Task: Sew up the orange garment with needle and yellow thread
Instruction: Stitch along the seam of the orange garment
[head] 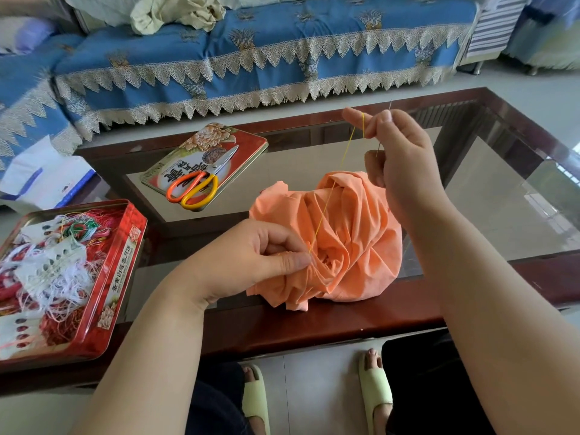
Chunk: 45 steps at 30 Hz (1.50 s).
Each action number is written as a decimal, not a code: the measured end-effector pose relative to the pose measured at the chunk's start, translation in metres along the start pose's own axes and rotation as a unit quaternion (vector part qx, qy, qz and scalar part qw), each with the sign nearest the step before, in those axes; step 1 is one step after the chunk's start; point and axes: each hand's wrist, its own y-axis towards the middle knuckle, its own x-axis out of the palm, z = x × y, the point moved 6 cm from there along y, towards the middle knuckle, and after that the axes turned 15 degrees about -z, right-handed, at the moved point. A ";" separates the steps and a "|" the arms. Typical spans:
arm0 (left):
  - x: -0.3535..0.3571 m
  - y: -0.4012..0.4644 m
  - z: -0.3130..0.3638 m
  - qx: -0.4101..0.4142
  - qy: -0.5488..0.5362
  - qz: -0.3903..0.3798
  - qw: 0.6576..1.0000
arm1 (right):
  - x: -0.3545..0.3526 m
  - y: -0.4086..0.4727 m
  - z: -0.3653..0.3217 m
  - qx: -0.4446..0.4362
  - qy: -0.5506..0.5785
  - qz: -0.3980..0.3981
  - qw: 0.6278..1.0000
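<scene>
Garment (orange) — pinched by left hand; thread taut.

Both forearms are bare right up to the edge of view, with no sleeves, watch, bracelet or rings showing on the left hand or the right hand. The fingernails are short and unpainted. Dark trousers cover the legs. On the feet are pale green slide sandals with a broad band over the top, toes left open.
</scene>
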 end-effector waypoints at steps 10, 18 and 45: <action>0.006 0.000 -0.002 -0.025 0.026 -0.033 0.999 | -0.012 0.004 0.006 0.036 -0.066 -0.010 0.997; -0.026 -0.001 -0.015 -0.025 -0.029 0.229 0.973 | 0.043 -0.026 -0.029 0.007 0.065 -0.260 0.963; -0.039 -0.019 0.003 0.064 0.008 0.278 0.958 | 0.053 -0.029 0.008 0.117 -0.305 -0.168 0.930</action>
